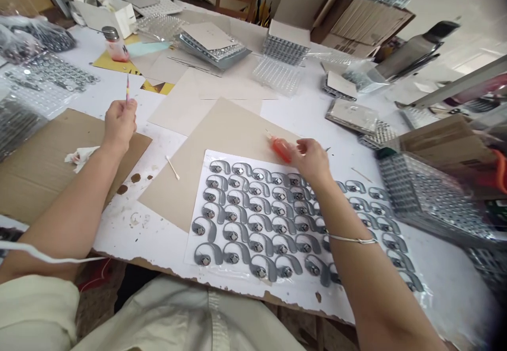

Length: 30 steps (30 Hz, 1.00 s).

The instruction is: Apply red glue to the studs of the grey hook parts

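Observation:
My left hand [120, 124] is closed around a slim paintbrush [128, 89] with a pink and yellow handle, its dark pointed tip upward. On the right, my right hand [312, 160] grips a small red squeeze bottle [281, 149]. The bottle lies tilted, its thin nozzle pointing to the far left above a beige cardboard sheet [222, 124]. Below that hand, rows of grey hook-shaped earphone pieces [257, 208] with round metallic parts lie on a white sheet [198, 211]. My right forearm hides some of them.
A cotton swab [172, 168] lies on the beige cardboard. Brown cardboard [51, 145] with a crumpled tissue [81, 157] is at left. Farther back are a lidded jar [114, 44] and stacked trays [287, 42]. More packed trays [431, 198] line the right side.

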Tool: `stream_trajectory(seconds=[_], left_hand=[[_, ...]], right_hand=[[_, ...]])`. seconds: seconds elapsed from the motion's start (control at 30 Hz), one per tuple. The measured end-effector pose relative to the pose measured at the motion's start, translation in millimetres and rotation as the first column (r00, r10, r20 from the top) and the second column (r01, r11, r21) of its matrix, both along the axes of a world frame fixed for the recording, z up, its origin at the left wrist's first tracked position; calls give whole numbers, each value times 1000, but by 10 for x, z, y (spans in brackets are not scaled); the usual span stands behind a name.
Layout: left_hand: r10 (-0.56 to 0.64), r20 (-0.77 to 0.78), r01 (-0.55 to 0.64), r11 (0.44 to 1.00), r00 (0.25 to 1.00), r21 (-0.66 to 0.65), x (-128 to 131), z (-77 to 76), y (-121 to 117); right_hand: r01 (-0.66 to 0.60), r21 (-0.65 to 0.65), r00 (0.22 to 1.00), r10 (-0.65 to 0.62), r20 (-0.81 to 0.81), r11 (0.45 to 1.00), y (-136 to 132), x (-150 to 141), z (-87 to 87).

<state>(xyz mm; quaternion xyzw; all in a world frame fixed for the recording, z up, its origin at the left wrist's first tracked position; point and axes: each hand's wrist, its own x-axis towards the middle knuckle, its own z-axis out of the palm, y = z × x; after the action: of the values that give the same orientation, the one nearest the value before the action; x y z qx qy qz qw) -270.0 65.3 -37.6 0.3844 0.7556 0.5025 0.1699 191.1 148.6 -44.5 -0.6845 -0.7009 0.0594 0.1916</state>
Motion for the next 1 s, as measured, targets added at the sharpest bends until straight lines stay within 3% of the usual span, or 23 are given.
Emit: stream_trajectory(seconds=[0.07,0.13,0.23,0.3,0.33,0.4,0.47,0.53,0.6,0.67,0.77,0.87,1.0], left_hand=[[-65,87,60,996,994,65,52,1,12],[-129,106,114,984,986,138,115,-2,4],[-165,35,152,960,986,234,245,31,-53],[-156,-24,157,949,987,275,378,97,-118],[-165,-23,165,943,986,290,464,140,-155],[-261,62,228,919,963,321,677,230,-234],[-413,163,348,880,896,323,926,306,-311],[-551,239,490,828,800,272,1177,352,-382],[-672,267,626,740,691,246,1394,367,-444],[-781,198,744,624,592,239,1552,350,-491],[-868,-129,867,446,480,221,1670,269,-529],[-754,-516,914,330,406,238,1677,145,-536],[-582,-748,941,289,319,177,1627,22,-540]], right_hand=[[-74,-52,997,72,-30,996,-84,-189,-34],[-72,-52,994,68,-82,996,-120,-294,-52],[-2,11,981,4,-193,1000,-136,-313,-18],[41,58,922,-15,-387,997,-180,-273,57],[50,66,848,-7,-530,997,-224,-246,110],[17,36,589,19,-808,999,-363,-188,240],[-53,-23,340,-3,-940,998,-551,-137,393],[-109,-51,201,-29,-979,993,-753,-113,545],[-190,-81,163,-50,-985,979,-933,-129,669],[-201,-54,168,-19,-986,978,-1065,-181,747],[-160,43,231,79,-970,986,-1174,-279,781],[-120,97,253,125,-959,988,-1216,-346,762],[-52,18,193,28,-981,998,-1245,-402,725]])
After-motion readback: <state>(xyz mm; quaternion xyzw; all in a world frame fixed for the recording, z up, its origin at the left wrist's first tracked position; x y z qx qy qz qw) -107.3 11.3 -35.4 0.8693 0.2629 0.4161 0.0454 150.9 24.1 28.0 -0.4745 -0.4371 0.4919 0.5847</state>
